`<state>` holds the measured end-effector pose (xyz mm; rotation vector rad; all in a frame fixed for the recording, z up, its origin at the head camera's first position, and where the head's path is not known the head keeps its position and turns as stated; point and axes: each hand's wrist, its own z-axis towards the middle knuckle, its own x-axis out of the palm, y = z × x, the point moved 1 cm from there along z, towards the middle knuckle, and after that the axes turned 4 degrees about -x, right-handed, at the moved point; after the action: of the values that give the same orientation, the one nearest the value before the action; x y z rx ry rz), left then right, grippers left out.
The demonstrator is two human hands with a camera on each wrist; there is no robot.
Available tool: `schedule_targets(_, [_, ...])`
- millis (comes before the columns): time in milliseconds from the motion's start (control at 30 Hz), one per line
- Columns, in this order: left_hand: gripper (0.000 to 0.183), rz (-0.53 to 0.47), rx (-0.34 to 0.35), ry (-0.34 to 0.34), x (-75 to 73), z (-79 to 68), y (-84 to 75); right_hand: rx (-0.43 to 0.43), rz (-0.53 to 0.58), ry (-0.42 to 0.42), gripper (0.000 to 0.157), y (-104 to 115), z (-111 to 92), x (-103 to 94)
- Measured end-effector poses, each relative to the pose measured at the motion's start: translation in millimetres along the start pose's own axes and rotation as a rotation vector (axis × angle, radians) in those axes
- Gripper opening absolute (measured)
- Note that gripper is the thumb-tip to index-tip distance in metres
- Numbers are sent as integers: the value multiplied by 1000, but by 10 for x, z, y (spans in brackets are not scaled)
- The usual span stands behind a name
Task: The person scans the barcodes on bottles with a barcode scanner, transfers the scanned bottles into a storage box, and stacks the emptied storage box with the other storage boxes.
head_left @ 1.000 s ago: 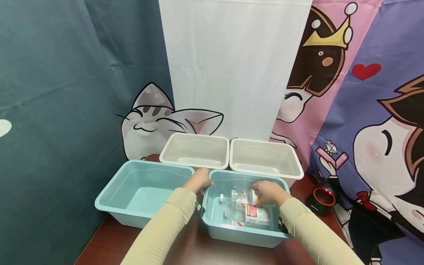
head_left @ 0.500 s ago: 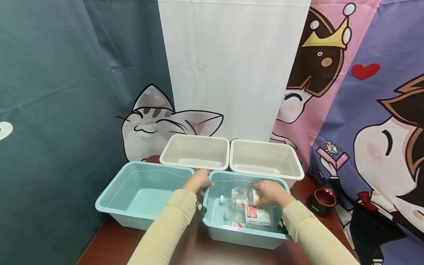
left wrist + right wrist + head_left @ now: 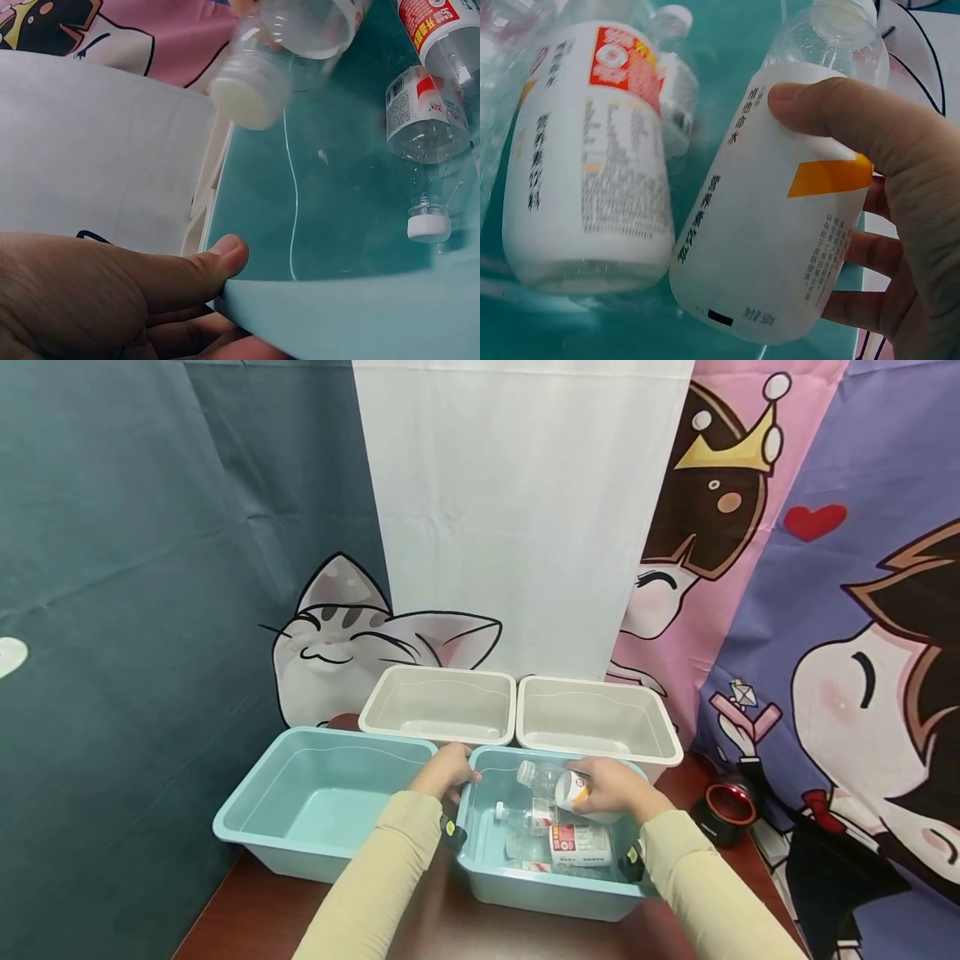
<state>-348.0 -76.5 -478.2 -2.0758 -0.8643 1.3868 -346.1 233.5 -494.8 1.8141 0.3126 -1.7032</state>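
My right hand (image 3: 617, 787) grips a clear plastic bottle (image 3: 765, 202) with a white label and an orange stripe. The bottle is tilted above the other bottles, its white cap pointing left in the head view. Below it, in the right-hand blue bin (image 3: 551, 897), lie a bottle with a red-and-white label (image 3: 592, 165) and a smaller clear bottle with a white cap (image 3: 429, 225). My left hand (image 3: 450, 770) holds the bin's left rim near the far corner. Its thumb lies over the rim, and its other fingers are partly hidden outside the wall.
Another blue bin (image 3: 251, 795) stands at the left. Behind the two blue bins are two cream bins, one on the left (image 3: 442, 672) and one on the right (image 3: 600, 685). A black round device (image 3: 726, 814) with a red light sits at the right on the brown table (image 3: 427, 927).
My right hand has lifted the white-labelled bottle from among the others, and its cap end is now raised. My left hand stays on the bin's rim.
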Motion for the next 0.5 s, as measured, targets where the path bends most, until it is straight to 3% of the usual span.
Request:
schedule_targets(400, [42,-6,-8,-14,36,20,32,49,178,-120,72,-47,-39,51])
schedule_targets(500, [42,-1,-11,-17,37,11,16,52,269,-150,67,-75,-43,73])
